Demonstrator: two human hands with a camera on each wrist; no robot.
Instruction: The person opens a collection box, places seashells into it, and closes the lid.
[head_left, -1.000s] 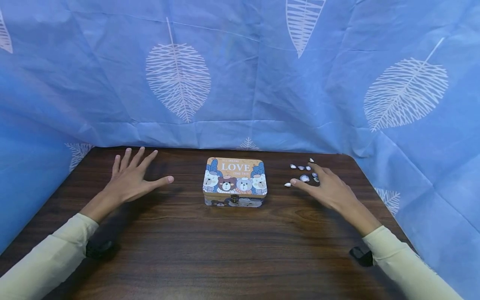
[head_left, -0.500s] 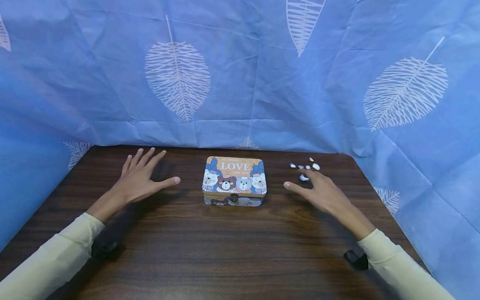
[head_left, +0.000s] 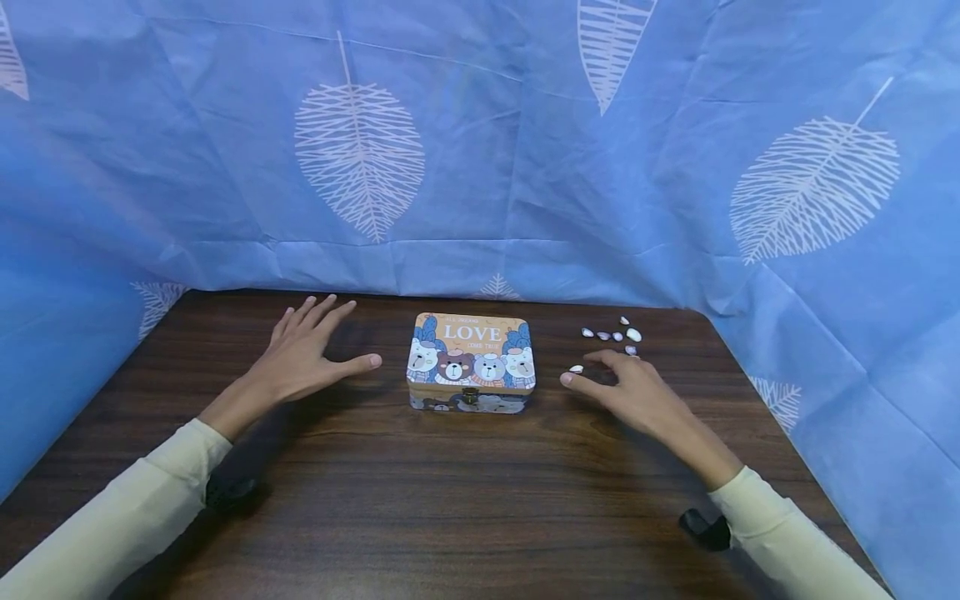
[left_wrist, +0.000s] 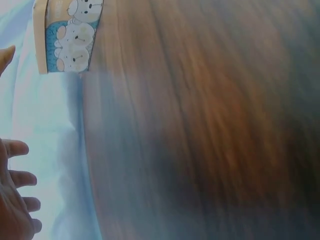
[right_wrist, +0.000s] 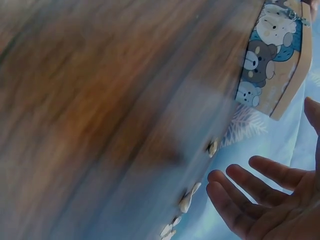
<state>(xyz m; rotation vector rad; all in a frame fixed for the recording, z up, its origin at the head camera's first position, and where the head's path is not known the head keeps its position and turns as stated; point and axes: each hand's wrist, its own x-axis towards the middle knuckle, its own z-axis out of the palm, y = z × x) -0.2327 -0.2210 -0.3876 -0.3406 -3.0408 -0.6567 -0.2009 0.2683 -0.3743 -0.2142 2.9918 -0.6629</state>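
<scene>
Head view: tin box [head_left: 471, 358] between left hand [head_left: 298, 360] and right hand [head_left: 637, 392], long axis thumb to thumb, neither clearly nearer; both hands' fingers apart, gripping nothing; shells [head_left: 633, 335] near right fingertips.

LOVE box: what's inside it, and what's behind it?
Inside can't be seen: the lid of the LOVE box is down. Behind: a strip of table, then blue cloth. The box hides anything close against its far side.

left hand [head_left: 298, 364] moved closer to the bear-print box [head_left: 471, 354], right hand [head_left: 637, 393] also closer to it
</scene>
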